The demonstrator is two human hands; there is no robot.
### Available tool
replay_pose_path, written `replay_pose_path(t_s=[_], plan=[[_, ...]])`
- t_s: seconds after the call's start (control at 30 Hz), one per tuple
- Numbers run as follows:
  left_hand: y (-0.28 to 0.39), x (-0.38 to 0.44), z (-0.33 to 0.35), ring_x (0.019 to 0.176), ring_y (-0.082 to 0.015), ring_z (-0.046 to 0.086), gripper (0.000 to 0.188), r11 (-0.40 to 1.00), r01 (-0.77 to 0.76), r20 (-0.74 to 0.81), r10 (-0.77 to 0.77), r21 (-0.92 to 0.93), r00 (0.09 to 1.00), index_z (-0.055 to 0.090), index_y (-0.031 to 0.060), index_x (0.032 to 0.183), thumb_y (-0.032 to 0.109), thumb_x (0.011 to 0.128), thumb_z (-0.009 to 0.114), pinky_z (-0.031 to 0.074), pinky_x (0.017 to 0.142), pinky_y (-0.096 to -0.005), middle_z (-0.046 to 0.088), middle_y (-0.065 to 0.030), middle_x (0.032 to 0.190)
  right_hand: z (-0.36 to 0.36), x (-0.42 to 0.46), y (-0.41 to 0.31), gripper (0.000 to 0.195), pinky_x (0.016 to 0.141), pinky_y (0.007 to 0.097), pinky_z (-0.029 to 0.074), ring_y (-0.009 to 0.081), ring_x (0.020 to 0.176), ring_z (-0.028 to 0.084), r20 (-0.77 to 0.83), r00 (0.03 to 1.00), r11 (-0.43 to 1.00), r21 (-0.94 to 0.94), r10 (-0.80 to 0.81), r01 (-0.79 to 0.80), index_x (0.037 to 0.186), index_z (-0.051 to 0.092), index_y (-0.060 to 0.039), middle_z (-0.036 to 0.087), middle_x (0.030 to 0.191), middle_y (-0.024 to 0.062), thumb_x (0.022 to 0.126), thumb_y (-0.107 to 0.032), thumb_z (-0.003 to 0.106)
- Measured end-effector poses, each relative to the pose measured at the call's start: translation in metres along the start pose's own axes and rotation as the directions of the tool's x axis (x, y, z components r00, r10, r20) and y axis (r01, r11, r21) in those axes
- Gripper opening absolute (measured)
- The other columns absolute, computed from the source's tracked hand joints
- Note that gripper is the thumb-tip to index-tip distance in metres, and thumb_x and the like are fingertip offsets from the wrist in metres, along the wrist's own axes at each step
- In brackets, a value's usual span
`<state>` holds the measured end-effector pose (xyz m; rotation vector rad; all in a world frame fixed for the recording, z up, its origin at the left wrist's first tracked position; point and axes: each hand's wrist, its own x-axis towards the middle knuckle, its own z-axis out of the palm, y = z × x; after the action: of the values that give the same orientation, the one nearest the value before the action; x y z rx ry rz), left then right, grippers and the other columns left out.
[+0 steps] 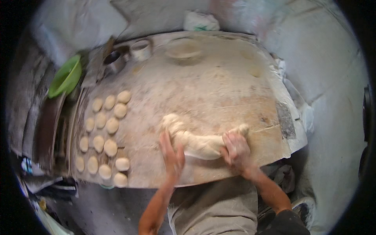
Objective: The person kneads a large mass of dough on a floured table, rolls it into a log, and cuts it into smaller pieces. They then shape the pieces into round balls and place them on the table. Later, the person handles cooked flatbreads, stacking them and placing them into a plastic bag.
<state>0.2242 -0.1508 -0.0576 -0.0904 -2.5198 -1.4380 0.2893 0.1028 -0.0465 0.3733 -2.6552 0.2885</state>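
Note:
A long, thick roll of dough (202, 144) lies across the floured wooden table (205, 97) in front of me. My left hand (172, 151) presses its palm and spread fingers against the left end of the dough. Around the right part of the dough my right hand (236, 148) is closed, with a knob of dough showing beyond its knuckles. Several round dough balls (112, 125) rest in uneven rows at the table's left side, apart from my hands.
At the back left stand a metal mug (114, 61) and a whitish cup (141, 50). A shallow round bowl (183, 48) sits at the back. A green plastic basin (66, 77) leans beyond the left edge. A pale bag (201, 21) lies behind the table.

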Motion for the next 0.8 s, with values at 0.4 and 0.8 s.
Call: replay_pose_path(t_s=[0.4, 0.8], plan=[[0.042, 0.185, 0.195, 0.154, -0.0436, 0.031, 0.079, 0.804, -0.423, 0.491, 0.192, 0.417, 0.850, 0.024, -0.0073, 0.161, 0.041, 0.104, 0.049, 0.024, 0.126, -0.0502, 0.033, -0.0293, 0.166, 0.076, 0.146, 0.130, 0.059, 0.111, 0.0532, 0.038, 0.0430, 0.134, 0.051, 0.037, 0.883, 0.881, 0.066, 0.467, -0.469, 0.136, 0.055, 0.0078, 0.056, 0.142, 0.0277, 0.100, -0.038, 0.061], [0.033, 0.230, 0.203, 0.157, -0.0403, 0.026, 0.086, 0.816, -0.496, 0.553, 0.277, 0.295, 0.785, 0.031, -0.0064, 0.160, 0.049, 0.098, 0.057, 0.019, 0.128, -0.0500, 0.033, -0.0268, 0.166, 0.099, 0.169, 0.186, 0.063, 0.121, 0.0507, 0.032, 0.0429, 0.142, 0.045, -0.227, 0.918, 0.945, 0.131, 0.324, -0.301, 0.150, 0.045, 0.0050, 0.042, 0.157, 0.0280, 0.105, -0.038, 0.055]])
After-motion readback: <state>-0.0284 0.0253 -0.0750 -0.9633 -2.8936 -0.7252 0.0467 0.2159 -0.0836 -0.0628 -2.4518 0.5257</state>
